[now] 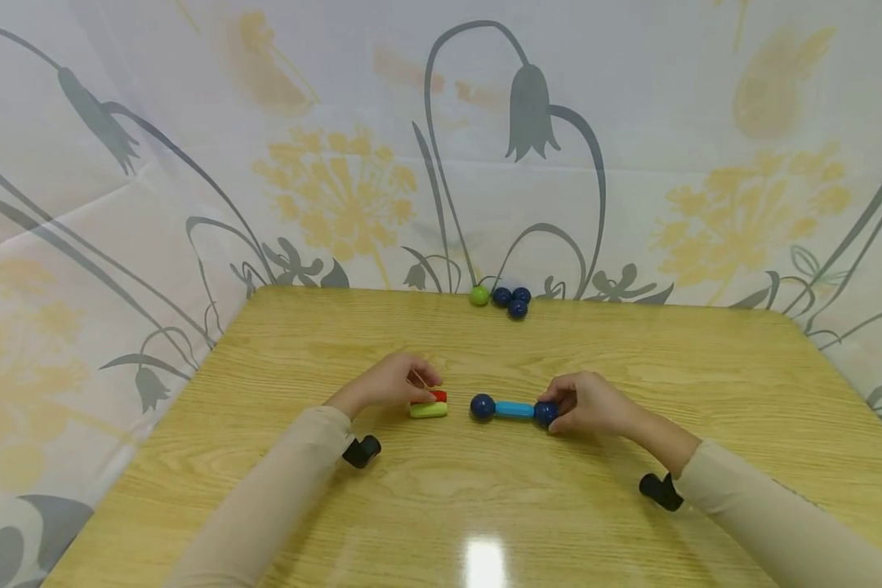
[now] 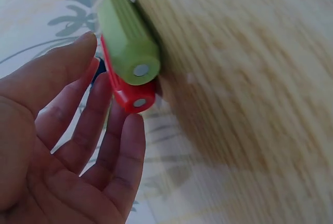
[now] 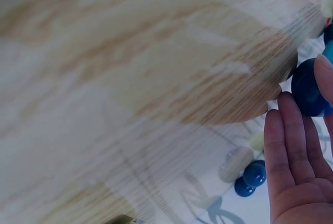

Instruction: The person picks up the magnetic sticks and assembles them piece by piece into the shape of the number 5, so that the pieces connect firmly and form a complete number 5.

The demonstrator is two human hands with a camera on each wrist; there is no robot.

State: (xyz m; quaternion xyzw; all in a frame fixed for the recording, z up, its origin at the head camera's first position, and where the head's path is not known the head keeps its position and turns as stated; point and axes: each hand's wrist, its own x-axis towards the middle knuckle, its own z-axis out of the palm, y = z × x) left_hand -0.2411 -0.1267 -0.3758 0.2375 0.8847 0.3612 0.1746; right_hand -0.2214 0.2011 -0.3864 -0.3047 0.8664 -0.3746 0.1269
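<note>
A light blue rod lies on the table with a dark blue ball at its left end and another dark blue ball at its right end. My right hand pinches that right-hand ball between thumb and fingers. To the left, a yellow-green rod and a red rod lie side by side; pale round discs show on their ends. Over the red rod is my left hand, fingers loosely bent and spread from the thumb. The thumb tip is close to the red rod; whether it touches cannot be told.
At the table's back edge sit a green ball and several dark blue balls grouped together. A patterned cloth hangs behind the wooden table. Black wrist devices are worn on both arms.
</note>
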